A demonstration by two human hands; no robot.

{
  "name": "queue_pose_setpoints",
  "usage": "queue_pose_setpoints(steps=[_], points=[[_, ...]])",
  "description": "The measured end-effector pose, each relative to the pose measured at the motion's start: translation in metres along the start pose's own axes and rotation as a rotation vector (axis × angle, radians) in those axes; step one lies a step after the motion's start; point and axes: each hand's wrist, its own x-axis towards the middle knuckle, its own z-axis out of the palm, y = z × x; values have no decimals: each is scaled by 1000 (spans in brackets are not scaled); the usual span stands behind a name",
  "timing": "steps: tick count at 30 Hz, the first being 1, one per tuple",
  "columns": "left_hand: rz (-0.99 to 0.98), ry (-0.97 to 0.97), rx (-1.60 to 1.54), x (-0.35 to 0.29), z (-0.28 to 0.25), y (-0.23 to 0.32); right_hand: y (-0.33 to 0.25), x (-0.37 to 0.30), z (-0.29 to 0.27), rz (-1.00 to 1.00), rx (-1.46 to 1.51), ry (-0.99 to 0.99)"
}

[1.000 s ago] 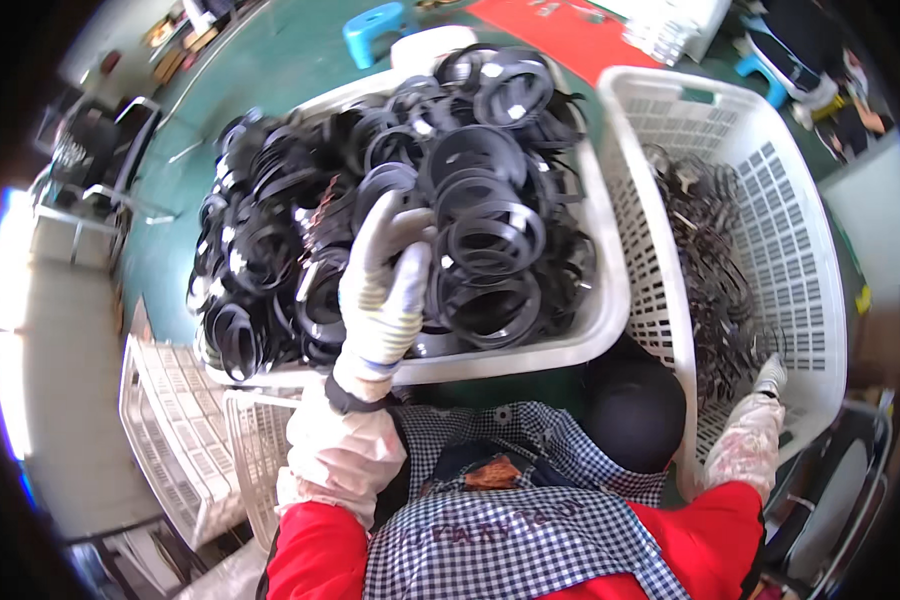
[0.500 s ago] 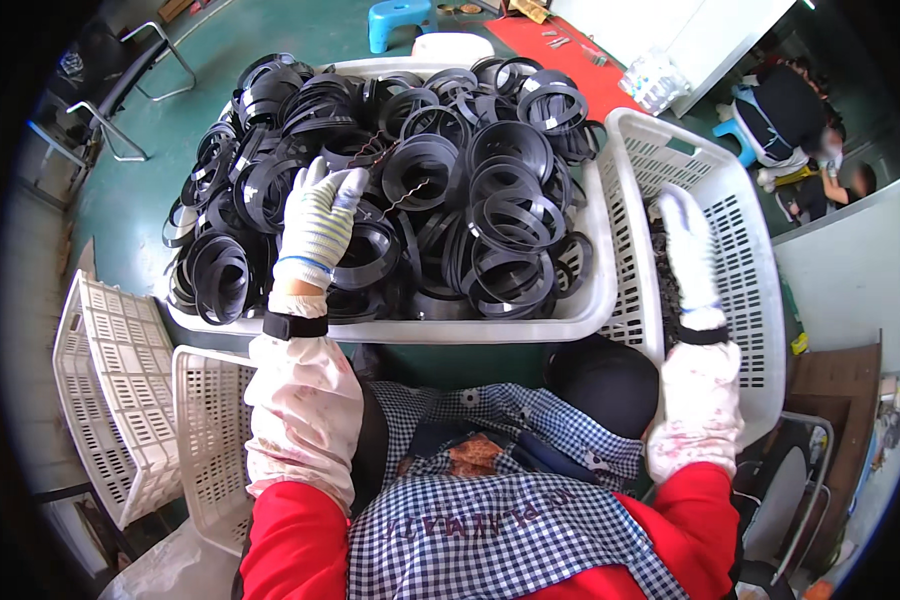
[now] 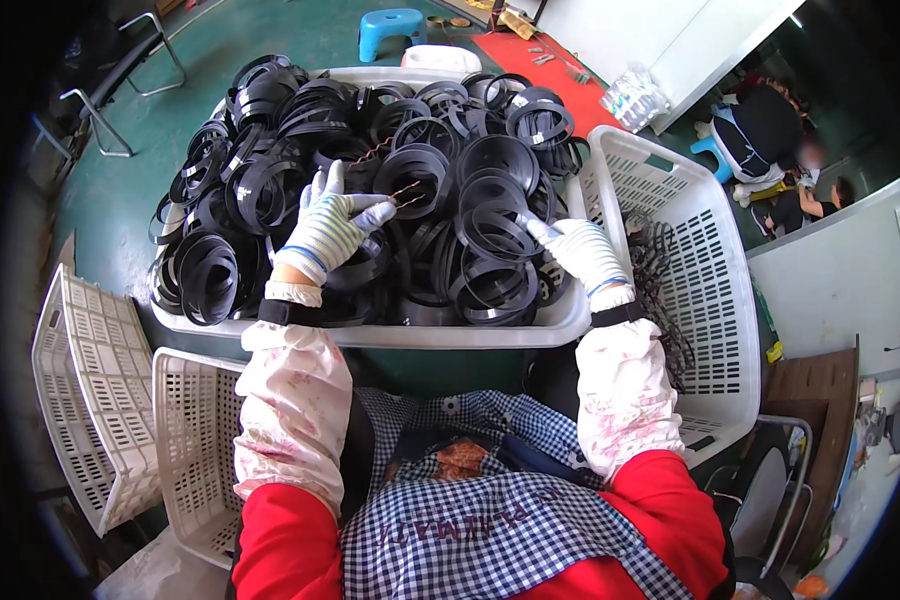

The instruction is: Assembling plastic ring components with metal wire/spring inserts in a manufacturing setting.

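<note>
Green floor spreads around you, with a blue plastic stool at twelve o'clock, beyond a white plastic tub. That tub sits ahead of you at twelve, heaped with black rings, many nested. Your gloved left hand is over the heap at eleven o'clock, half open, fingers apart; its thumb points toward a reddish-brown twisted wire at the hand's two o'clock, and whether it grips anything cannot be told. Your gloved right hand is at one o'clock, partly open, forefinger reaching rings at its ten o'clock; any hold is unclear. Between one and two, a white perforated basket holds dark, tangled strips
</note>
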Motion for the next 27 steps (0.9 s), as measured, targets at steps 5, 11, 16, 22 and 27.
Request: queue_pose_setpoints(steps=[5,11,16,22,27], points=[[-94,-102,-415,11,12,-15,-7,1,7,-174,161,187],[-39,245,-630,18,7,-10,-22,-5,2,-224,922,242],[-119,268,-1325,7,-23,32,-43,-31,-13,-310,830,447],[186,334,-1302,-11,-13,92,-91,-70,-20,-547,913,-182],[184,256,-1184,-23,-2,124,-105,-65,10,-529,1213,-294]])
